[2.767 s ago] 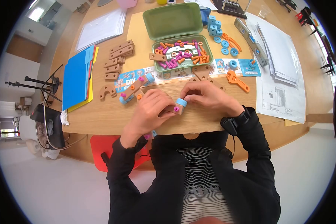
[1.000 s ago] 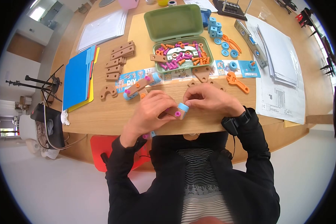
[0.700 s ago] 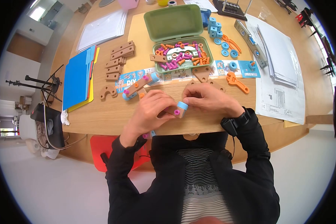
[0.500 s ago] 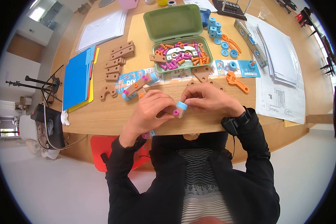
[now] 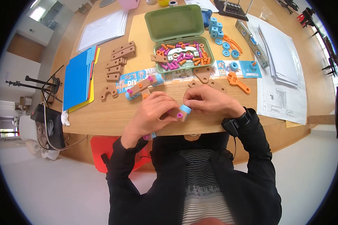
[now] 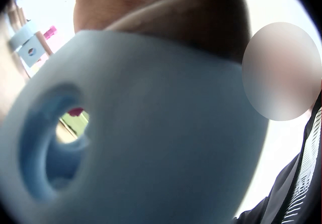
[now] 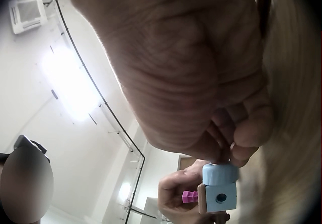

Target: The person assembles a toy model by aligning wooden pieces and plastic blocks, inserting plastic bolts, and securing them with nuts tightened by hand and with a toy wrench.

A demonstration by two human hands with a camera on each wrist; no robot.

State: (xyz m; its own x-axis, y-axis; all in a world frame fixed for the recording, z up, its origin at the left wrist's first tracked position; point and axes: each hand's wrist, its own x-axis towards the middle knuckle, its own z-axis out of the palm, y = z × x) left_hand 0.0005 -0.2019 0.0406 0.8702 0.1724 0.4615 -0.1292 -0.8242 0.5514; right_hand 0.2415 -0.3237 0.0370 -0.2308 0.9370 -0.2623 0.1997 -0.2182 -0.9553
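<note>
My left hand grips a toy construction of brown perforated strips, with blue blocks and magenta and orange bolts. One end sticks out past the fingers, carrying a magenta bolt and a blue ribbed nut. My right hand has thumb and fingertips pinched together at that nut. In the right wrist view the ribbed nut sits against a blue cube, fingertips right on its far face; what lies between them is hidden. A blue block fills the left wrist view.
Behind the hands stands a green box of loose bolts. Brown strips lie left of it, an orange toy wrench right. Blue rings, a level, papers and blue folders lie around.
The held construction tips and shifts slightly, now a little to the right and nearer the body than half a second ago. My right fingertips stay at the blue nut throughout.
</note>
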